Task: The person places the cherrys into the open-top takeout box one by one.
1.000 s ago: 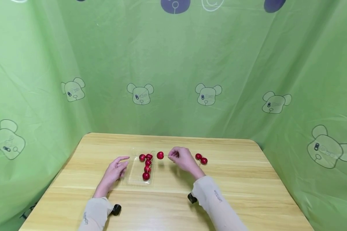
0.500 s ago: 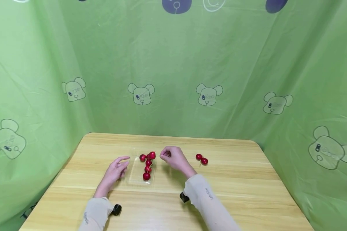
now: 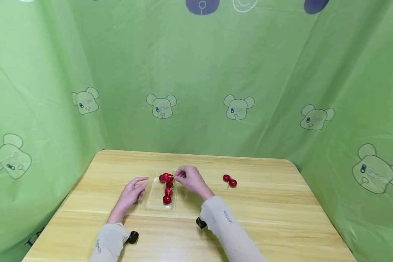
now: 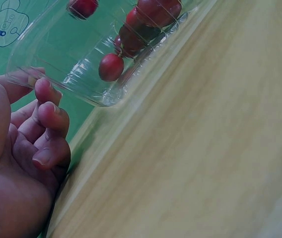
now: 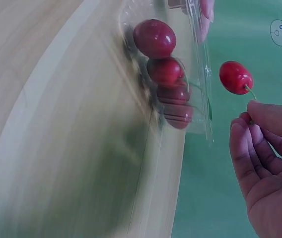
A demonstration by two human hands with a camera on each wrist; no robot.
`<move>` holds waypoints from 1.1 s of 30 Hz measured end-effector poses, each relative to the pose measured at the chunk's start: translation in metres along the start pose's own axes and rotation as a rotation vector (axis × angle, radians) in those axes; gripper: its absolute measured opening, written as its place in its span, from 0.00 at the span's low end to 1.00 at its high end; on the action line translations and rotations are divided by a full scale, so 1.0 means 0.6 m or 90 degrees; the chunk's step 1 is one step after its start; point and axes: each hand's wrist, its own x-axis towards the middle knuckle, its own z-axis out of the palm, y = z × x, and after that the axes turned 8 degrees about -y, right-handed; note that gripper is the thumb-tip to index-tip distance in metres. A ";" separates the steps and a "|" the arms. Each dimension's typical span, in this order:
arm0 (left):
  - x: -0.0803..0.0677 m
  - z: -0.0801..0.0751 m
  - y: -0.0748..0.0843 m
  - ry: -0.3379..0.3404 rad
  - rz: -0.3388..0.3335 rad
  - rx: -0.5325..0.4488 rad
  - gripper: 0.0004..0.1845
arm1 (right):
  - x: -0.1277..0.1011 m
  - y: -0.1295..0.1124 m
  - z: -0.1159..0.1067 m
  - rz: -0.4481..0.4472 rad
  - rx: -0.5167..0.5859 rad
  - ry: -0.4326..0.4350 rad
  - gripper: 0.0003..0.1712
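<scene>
My right hand (image 3: 191, 181) pinches the thin green stem of a red cherry (image 5: 235, 77) between thumb and fingertips. In the right wrist view that cherry hangs just above the rim of a clear plastic container (image 3: 154, 198). Several cherries (image 5: 154, 38) form a row along the container's right side, and another cherry (image 4: 83, 7) lies apart from them inside it. My left hand (image 3: 130, 195) stays at the container's left side with loosely bent fingers. In the left wrist view its fingertips (image 4: 49, 91) are right at the container's edge.
Two cherries (image 3: 230, 181) with stems lie together on the wooden table (image 3: 265, 211), right of my right hand. A green curtain (image 3: 196, 65) with printed bear heads hangs behind the table and along both sides. Each wrist carries a small black camera (image 3: 133, 237).
My right hand has moved left with the cherry, from beside the container to over its far part. My left hand has stayed beside the container.
</scene>
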 end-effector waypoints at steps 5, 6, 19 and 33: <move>0.002 0.000 0.001 -0.005 0.006 -0.004 0.24 | 0.007 -0.009 0.006 0.002 -0.003 -0.004 0.03; 0.002 0.000 0.001 -0.006 0.007 -0.005 0.25 | 0.008 -0.010 0.008 0.004 -0.002 -0.004 0.03; 0.000 0.002 0.003 -0.006 0.000 -0.002 0.26 | 0.019 -0.006 0.038 0.036 0.021 0.019 0.02; -0.002 0.000 0.007 -0.006 0.000 0.012 0.27 | 0.030 0.000 0.055 0.062 -0.004 0.026 0.01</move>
